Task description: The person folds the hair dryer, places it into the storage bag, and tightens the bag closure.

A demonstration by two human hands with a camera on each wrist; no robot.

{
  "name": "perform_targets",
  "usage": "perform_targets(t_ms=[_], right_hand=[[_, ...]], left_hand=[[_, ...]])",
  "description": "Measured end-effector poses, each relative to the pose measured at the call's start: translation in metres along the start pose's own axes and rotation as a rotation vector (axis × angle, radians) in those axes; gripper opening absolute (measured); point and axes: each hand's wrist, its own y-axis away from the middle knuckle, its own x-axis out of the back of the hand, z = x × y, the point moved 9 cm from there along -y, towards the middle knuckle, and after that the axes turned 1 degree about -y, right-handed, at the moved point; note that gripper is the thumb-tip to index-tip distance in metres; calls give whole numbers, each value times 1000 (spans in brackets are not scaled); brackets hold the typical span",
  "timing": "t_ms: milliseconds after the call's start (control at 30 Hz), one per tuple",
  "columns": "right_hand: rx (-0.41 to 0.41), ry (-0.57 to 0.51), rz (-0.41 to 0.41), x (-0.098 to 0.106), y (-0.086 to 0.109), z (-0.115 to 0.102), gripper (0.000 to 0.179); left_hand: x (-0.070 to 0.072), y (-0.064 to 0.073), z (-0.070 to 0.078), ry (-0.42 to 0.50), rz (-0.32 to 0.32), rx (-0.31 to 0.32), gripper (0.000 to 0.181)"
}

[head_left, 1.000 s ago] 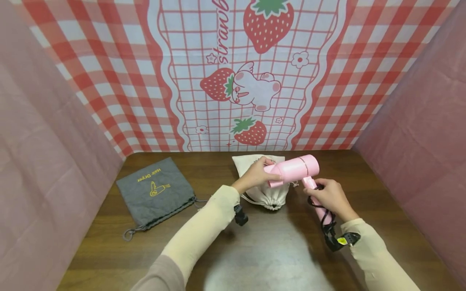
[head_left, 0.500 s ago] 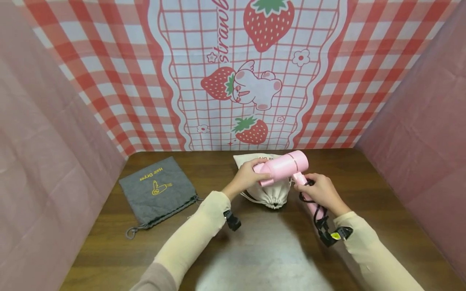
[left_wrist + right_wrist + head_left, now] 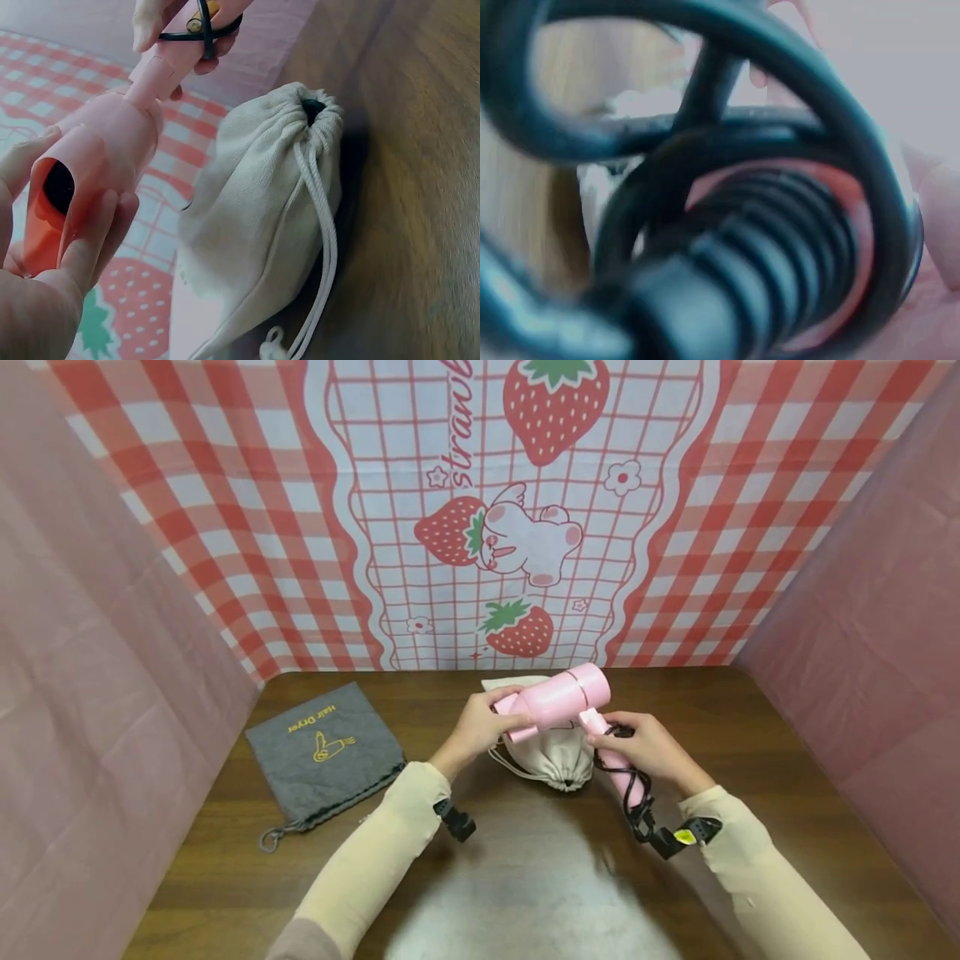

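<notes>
Both hands hold a pink hair dryer (image 3: 555,698) up over the table. My left hand (image 3: 477,727) grips its flared nozzle (image 3: 71,187), thumb on one side and fingers on the other. My right hand (image 3: 645,745) holds the handle (image 3: 626,783), with the black cord (image 3: 636,814) looped around it. Close up in the right wrist view, the ribbed cord sleeve (image 3: 757,255) comes out of the handle's end. Behind and below the dryer lies a full cream drawstring bag (image 3: 255,202), its mouth drawn together; the dryer partly covers it in the head view.
A flat grey drawstring bag (image 3: 326,752) printed "Hair Dryer" lies on the left of the brown wooden table (image 3: 517,893). A red checked strawberry cloth (image 3: 360,527) hangs at the back, with pink cloth walls (image 3: 862,610) on both sides.
Both hands have carried the hair dryer to the left, so it now overlaps more of the cream bag in the head view. Both grips stay the same, and the bags have not moved.
</notes>
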Motion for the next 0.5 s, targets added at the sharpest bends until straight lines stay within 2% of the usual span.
perform_targets(t_ms=[200, 500], right_hand=[[-23, -187, -113, -17, -1, -16, 62], [-44, -237, -105, -29, -14, -28, 67]], left_hand=[[29, 9, -7, 35, 81, 51, 48], [55, 20, -19, 98, 162, 81, 48]])
